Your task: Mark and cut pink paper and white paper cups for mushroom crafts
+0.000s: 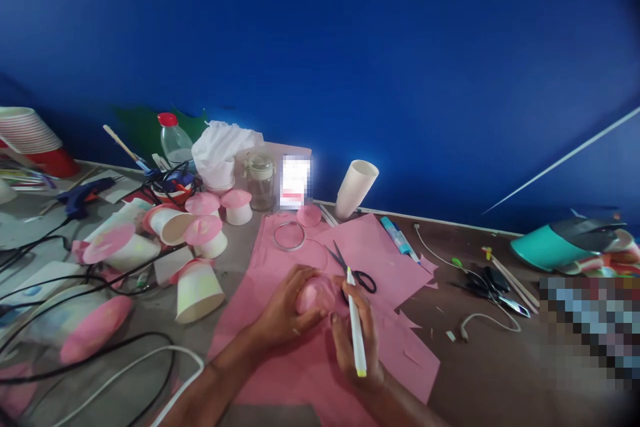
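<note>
Between the thumb and curled fingers of the left hand (pixel 283 313), found clamped: pink piece (pixel 315 295), rounded, held over pink paper (pixel 390 267). In the right hand (pixel 373 353), found gripped: white pen (pixel 357 337) with yellow ends, fingers closed on the barrel. Contact of right fingertips with the piece: cannot tell. Step in hand, as judged: steadying and handling the piece, pen at the ready. For any pen stroke, required: firm left hold, piece kept from turning, pen swung clear of the scissors (pixel 339 256). Noted just beyond the hands, on the paper: scissors and ring (pixel 289 249). Farther out: blue marker (pixel 395 235) to the right; leaning cup stack (pixel 356 190) near the wall (pixel 425 80); pink-topped cups (pixel 200 297) to the left, some upright, some tipped, among cables.
</note>
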Available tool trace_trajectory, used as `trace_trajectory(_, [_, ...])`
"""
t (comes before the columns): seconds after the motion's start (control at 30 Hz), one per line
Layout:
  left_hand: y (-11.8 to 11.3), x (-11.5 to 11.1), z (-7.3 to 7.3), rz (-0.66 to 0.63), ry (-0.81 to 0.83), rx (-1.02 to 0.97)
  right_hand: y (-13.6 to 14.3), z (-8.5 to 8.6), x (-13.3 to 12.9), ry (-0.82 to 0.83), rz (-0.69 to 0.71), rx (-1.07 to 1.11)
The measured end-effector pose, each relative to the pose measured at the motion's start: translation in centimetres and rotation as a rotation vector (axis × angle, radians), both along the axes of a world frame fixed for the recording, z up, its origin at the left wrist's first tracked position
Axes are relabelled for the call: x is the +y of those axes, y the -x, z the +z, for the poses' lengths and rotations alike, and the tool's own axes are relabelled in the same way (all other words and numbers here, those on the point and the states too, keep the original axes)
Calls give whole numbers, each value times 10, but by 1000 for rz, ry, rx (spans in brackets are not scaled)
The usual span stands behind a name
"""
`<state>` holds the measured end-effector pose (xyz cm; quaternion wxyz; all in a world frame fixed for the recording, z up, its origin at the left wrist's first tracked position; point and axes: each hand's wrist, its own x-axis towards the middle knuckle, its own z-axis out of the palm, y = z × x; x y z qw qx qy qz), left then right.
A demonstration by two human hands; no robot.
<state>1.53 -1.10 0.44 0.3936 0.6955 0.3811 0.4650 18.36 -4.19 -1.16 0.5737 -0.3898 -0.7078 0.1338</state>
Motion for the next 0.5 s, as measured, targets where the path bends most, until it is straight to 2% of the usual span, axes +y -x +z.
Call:
trace_trajectory(0.1, [0,1,-2,-13,-28,-16,2,2,-3,-64,46,-61])
trace_trajectory(0.3, [2,2,-8,-28,-24,21,3,6,2,-85,81,-111])
trace_trajectory(0.5, [4,-4,-4,2,185,2,4,7,4,-63,79,-122])
